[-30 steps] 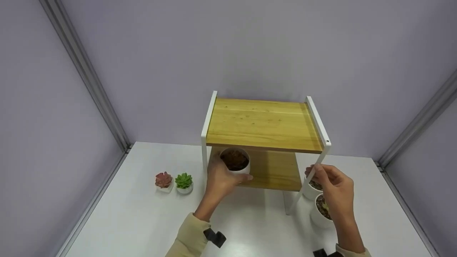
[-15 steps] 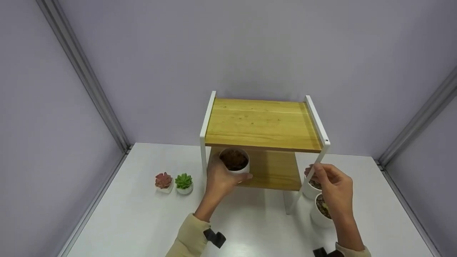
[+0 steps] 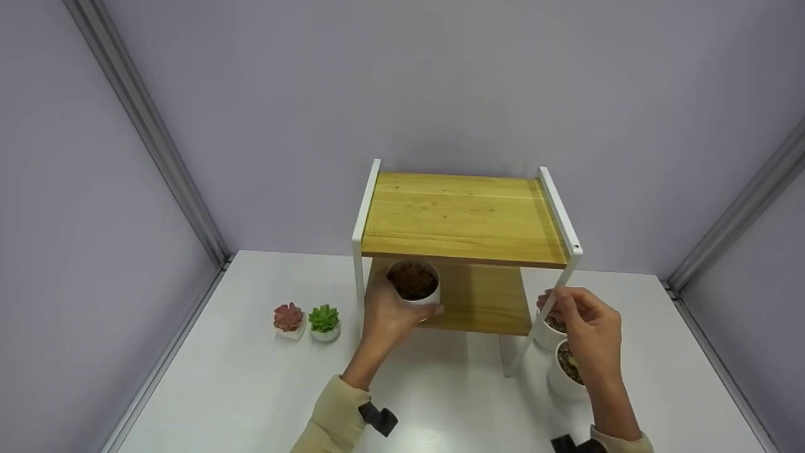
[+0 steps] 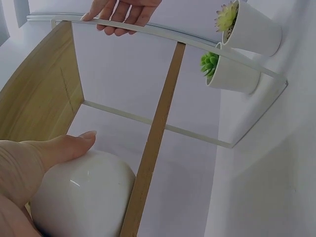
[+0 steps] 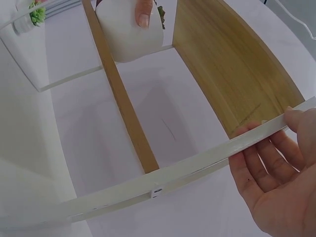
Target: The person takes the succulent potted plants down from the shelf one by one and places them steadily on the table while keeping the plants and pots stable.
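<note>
My left hand [image 3: 388, 311] grips a white plant pot [image 3: 429, 299] at the left end of the lower wooden shelf [image 3: 484, 305]. Dark brown matter shows inside its rim; in the right wrist view leaves [image 5: 161, 17] poke out beside it. My left thumb lies along the pot's side in the left wrist view. The pot sits at shelf height, below the upper wooden board [image 3: 465, 217] of the two-tier rack. My right hand [image 3: 593, 333] pinches the rack's white front right post [image 5: 197, 165] between thumb and fingers, just below the upper board.
Two white potted succulents [image 3: 566, 380] stand right of the rack, partly hidden by my right hand. Left of it sit a small red succulent [image 3: 288, 318] and a small green succulent [image 3: 324, 319]. Walls [image 3: 465, 82] enclose the white table [image 3: 251, 377] at the back and sides.
</note>
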Available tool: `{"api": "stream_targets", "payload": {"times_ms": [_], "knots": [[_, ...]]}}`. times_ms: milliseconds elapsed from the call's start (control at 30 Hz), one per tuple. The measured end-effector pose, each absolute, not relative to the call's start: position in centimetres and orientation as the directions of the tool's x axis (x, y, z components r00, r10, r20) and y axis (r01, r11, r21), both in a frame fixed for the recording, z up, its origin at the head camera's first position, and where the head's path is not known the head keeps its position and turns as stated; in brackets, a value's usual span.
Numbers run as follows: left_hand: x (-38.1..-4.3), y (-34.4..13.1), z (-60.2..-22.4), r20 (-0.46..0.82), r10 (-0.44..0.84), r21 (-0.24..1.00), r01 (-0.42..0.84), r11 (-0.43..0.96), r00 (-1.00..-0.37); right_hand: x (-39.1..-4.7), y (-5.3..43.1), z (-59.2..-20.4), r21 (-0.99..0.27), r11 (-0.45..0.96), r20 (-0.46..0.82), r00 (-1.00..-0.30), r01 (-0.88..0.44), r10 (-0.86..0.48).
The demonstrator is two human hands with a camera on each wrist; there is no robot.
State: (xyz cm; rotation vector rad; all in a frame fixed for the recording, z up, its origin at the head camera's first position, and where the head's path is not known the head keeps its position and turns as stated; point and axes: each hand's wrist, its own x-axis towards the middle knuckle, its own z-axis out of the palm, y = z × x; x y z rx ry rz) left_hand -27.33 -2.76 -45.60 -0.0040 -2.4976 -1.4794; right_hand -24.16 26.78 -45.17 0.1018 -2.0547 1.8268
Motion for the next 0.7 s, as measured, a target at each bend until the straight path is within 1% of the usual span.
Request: {"api": "stream_targets", "payload": {"times_ms": [333,433,700], "knots": [[-27.37,-2.6,-45.6,0.216,-0.123,0.852,0.125,0.509,-0.969,-24.18,26.91,-45.22,-0.94,0.16,0.329,-0.922,-0.3,0.202],[-27.39,-2.59,-45.61,0.218,-0.121,0.852,0.128,0.507,-0.969,-24.15,26.93,-45.2,-0.941,0.174,0.323,-0.924,-0.291,0.205],[-27.29,-2.68,-45.66,0.203,-0.125,0.868,0.12,0.482,-0.971,-24.14,26.98,-45.2,-0.946,0.155,0.313,-0.928,-0.285,0.201]]}}
